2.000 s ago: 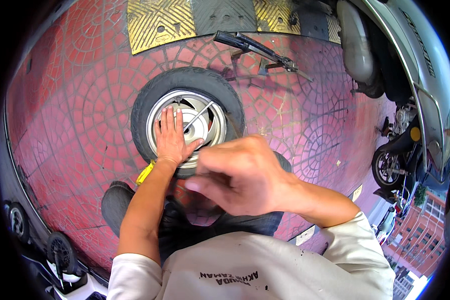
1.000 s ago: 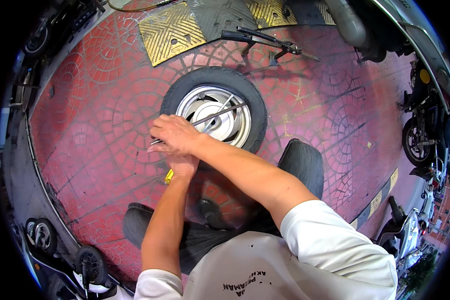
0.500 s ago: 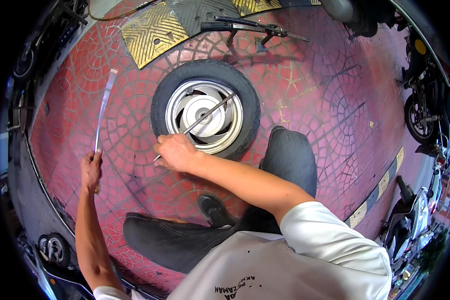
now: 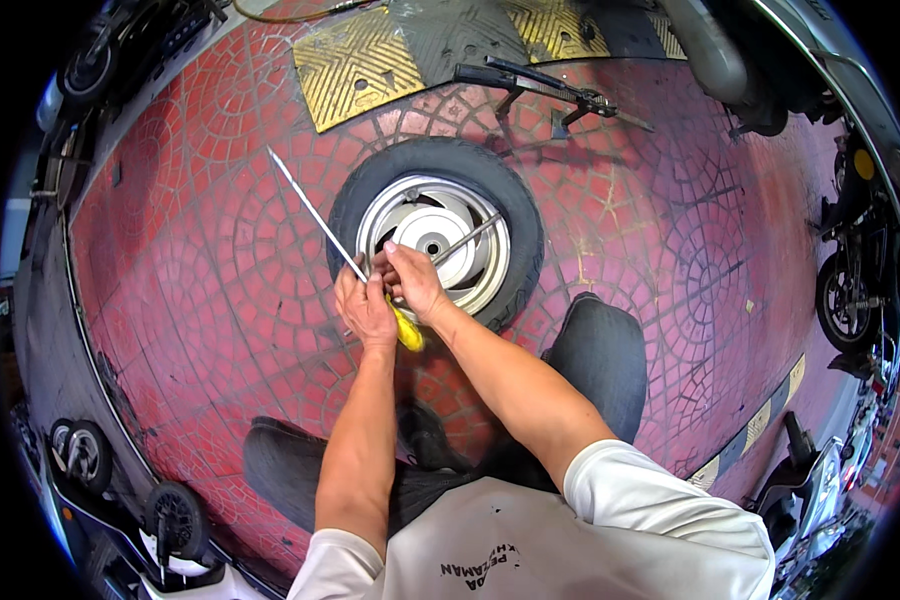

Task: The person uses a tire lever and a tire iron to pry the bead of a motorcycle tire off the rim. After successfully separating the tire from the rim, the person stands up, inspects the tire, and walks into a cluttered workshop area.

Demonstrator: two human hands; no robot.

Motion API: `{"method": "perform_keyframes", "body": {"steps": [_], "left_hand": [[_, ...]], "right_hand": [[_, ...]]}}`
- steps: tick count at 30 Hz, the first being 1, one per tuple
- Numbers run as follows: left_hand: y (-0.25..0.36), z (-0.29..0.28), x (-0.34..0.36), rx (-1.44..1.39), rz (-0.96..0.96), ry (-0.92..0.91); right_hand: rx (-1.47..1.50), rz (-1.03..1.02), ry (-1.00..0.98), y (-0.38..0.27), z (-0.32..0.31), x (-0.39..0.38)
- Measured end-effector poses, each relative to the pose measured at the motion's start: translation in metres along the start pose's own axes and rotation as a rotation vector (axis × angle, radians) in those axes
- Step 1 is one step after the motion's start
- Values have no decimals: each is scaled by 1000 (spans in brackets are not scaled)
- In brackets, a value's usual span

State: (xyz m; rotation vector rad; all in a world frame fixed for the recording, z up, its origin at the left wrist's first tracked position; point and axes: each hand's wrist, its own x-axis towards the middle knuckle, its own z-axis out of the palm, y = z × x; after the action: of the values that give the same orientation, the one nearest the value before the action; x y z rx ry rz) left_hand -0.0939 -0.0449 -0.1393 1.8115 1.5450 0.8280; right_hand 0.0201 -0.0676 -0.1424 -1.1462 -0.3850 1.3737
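Note:
A small scooter wheel lies flat on the red paving, a black tyre (image 4: 518,215) around a silver rim (image 4: 490,275). My left hand (image 4: 363,308) grips a long thin metal lever (image 4: 305,203) that slants up to the left from the rim's near edge. My right hand (image 4: 412,281) sits beside it at the rim, closed on a second metal bar (image 4: 467,237) lying across the hub. A yellow tool handle (image 4: 406,330) pokes out below the two hands.
A black bar tool (image 4: 540,85) lies beyond the wheel by yellow and black ramp plates (image 4: 355,60). Parked scooters stand along the right (image 4: 855,290) and lower left (image 4: 80,455). My knees (image 4: 600,350) flank the wheel's near side.
My left hand, stretched out to the left with the long lever half a second ago, has come back to the rim beside my right hand. The wheel has stayed put.

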Motion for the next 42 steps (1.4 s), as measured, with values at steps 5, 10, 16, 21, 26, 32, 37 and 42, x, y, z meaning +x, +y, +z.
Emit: {"method": "perform_keyframes", "body": {"steps": [5,10,16,21,26,32,37,42], "left_hand": [[-23,1,9,284,75,67],[0,3,21,215,-176,44],[10,11,24,155,-210,95],[13,8,24,283,-78,225],[20,18,38,564,-276,17],[31,19,57,556,-503,-11],[33,25,62,605,-511,3],[28,25,63,643,-492,32]], "right_hand": [[-563,-391,258,-24,24,-52],[-1046,-211,139,-17,5,-99],[-795,-36,69,-6,-18,-88],[-419,-108,311,-95,-38,-71],[-222,-713,422,-196,-68,-46],[282,-692,136,-306,-18,-6],[30,-817,88,-322,19,65],[-10,-735,81,-337,33,108]]}}
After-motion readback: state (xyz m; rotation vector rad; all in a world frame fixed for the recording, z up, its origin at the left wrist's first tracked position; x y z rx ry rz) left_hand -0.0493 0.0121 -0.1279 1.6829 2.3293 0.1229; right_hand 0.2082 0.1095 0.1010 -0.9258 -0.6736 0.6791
